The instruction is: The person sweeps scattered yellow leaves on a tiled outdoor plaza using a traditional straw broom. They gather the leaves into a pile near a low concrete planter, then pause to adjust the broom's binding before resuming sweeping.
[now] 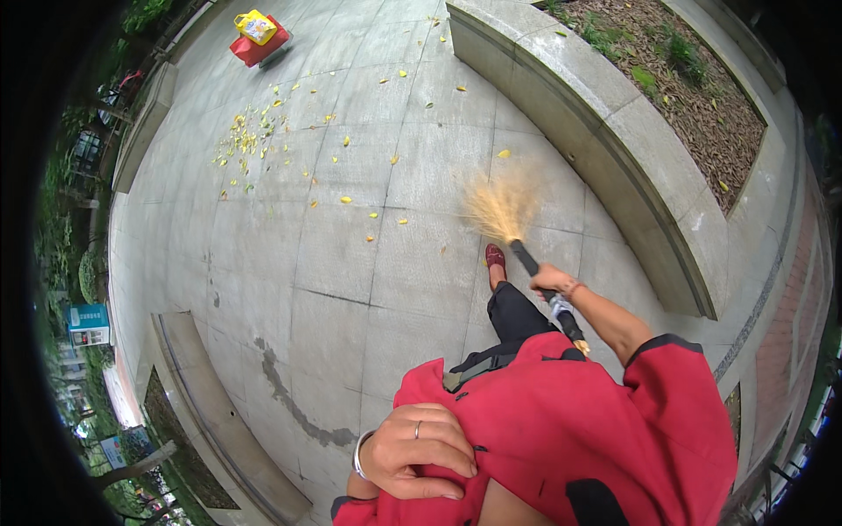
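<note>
My right hand (554, 279) is closed around the dark wrapped handle of a straw broom (503, 207). The blurred bristles fan out over the paving, just beyond my foot in a dark red shoe (495, 255). Near the bristles lies a yellow leaf (504, 154). My left hand (421, 450), with a ring and a silver bracelet, rests against the front of my red top (579, 407), its fingers bent; no object shows in it. A loose cluster of yellow and green leaves (245, 139) lies farther off to the left, with single leaves scattered between.
A stone planter wall (579, 98) curves along the right. Another low wall (227, 421) stands at lower left, and a bench-like stone block (146, 125) at upper left. A red bag (253, 51) with a yellow bag (255, 26) on top sits at the far left.
</note>
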Demonstrator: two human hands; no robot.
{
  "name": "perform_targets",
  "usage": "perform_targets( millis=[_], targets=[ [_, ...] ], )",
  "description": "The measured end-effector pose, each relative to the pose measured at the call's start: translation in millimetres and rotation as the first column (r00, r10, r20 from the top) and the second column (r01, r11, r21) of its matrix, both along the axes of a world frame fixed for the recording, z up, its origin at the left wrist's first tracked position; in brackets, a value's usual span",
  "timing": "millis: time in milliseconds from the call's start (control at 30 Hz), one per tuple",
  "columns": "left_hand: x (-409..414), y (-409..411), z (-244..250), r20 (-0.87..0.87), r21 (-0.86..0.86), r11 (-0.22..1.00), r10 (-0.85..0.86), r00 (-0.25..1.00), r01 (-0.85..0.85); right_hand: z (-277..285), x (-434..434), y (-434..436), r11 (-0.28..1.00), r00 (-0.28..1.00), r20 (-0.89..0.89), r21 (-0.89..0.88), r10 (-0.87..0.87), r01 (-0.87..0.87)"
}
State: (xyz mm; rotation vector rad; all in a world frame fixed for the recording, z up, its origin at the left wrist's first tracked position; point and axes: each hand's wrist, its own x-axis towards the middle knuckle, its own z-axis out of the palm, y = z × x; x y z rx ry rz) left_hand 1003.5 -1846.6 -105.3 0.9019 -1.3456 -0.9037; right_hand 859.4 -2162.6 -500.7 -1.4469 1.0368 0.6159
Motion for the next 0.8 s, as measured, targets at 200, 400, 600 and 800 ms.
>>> perform_targets(
  millis=[200, 400, 600, 800],
  targets=[
    [105, -118, 17, 0.052, 0.042, 0.999, -0.013, 0.999, 0.011, 78, 112, -92, 0.995, 0.957, 0.289, 0.101, -0.011, -0.019],
    [182, -162, 8, 0.037, 0.108, 0.980, 0.165, 0.986, -0.168, 84, 114, -194, 0.981, 0.968, 0.165, 0.056, -0.190, 0.184],
    [260, -196, 0, 0.023, 0.136, 0.961, 0.240, 0.970, -0.241, 9, 268, -288, 0.983, 0.987, -0.001, -0.088, -0.163, 0.162],
    [395, -245, -13, 0.137, 0.091, 0.985, 0.131, 0.982, -0.145, 8, 403, -248, 0.974, 0.968, 0.117, -0.075, 0.223, -0.215]
  ],
)
